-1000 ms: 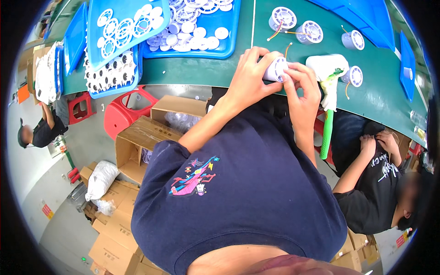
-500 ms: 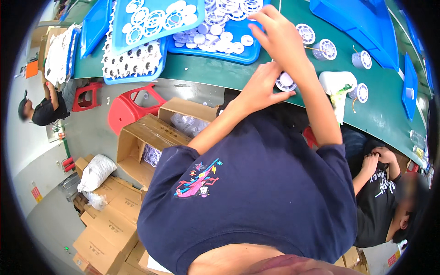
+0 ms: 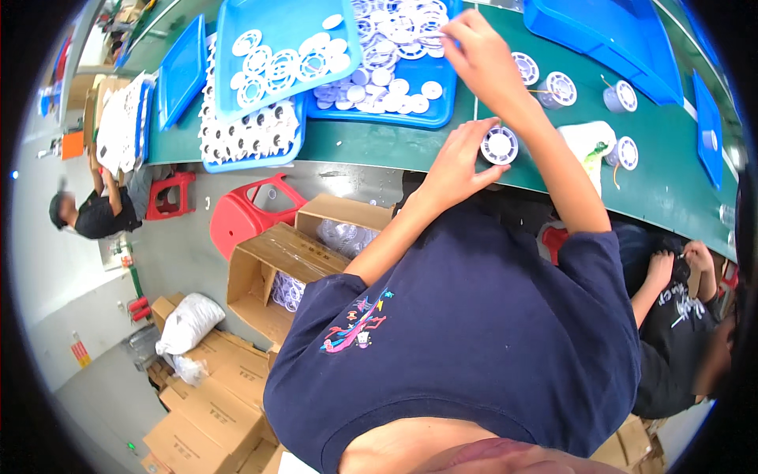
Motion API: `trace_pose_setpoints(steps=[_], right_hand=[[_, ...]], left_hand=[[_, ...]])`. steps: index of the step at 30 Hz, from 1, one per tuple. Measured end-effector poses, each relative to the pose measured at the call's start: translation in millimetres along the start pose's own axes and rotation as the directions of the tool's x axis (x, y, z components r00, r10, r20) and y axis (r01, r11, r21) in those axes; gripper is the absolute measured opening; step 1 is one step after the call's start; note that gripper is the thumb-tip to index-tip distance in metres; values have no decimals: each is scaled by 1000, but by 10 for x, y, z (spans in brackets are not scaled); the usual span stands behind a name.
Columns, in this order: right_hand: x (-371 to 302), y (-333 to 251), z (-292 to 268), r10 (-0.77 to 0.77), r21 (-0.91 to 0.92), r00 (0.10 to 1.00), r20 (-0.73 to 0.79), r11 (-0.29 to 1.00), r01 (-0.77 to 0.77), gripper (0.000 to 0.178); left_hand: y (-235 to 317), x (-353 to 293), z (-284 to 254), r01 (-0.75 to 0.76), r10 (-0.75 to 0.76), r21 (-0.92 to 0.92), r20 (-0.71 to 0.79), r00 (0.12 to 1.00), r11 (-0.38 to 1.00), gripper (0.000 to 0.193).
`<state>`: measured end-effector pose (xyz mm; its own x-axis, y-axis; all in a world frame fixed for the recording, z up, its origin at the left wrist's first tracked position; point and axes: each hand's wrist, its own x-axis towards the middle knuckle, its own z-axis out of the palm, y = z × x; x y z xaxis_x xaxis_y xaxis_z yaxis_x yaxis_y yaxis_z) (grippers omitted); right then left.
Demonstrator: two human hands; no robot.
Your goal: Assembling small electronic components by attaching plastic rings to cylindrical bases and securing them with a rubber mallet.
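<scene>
My left hand is closed round a white spool-like cylinder, whose slotted round face points up at the table's near edge. My right hand is stretched over the right side of a blue tray full of parts. Its fingertips are pinched at the rim of a white plastic ring; part of the pinch is hidden. Round discs lie at the front of that tray. To the right of my forearm stand similar cylinders, some with a thin tan cord.
A second blue tray of rings overlaps the parts tray and one with white-and-black parts. A white-and-green packet lies at the table edge. Behind are red stools and cardboard boxes. Co-workers sit on both sides.
The view has shifted, so the scene sits further right. My right fingers have come together at a ring over the tray. The cylinder in my left hand is now more fully visible.
</scene>
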<state>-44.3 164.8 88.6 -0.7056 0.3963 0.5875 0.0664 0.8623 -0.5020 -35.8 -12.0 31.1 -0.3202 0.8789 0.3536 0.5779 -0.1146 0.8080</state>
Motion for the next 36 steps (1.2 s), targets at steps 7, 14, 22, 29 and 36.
trace_pose_setpoints(steps=[7,14,22,29,36], right_hand=[[-1348,-412,-852,590,255,792,-154,799,-545,28],[-1769,-538,-754,668,174,742,-61,739,-651,44],[-1747,-409,-740,597,39,802,24,801,-598,52],[-1760,-394,-744,612,40,791,16,790,-612,49],[-1682,-529,-787,548,179,821,-161,834,-522,56]], left_hand=[[41,40,79,15,2,107,-153,988,994,78],[51,115,112,17,-1,155,-103,995,988,80],[35,38,69,62,-59,34,-88,994,998,76],[29,41,61,62,-56,38,-137,989,997,74],[-3,51,82,64,-53,67,-148,988,996,75]])
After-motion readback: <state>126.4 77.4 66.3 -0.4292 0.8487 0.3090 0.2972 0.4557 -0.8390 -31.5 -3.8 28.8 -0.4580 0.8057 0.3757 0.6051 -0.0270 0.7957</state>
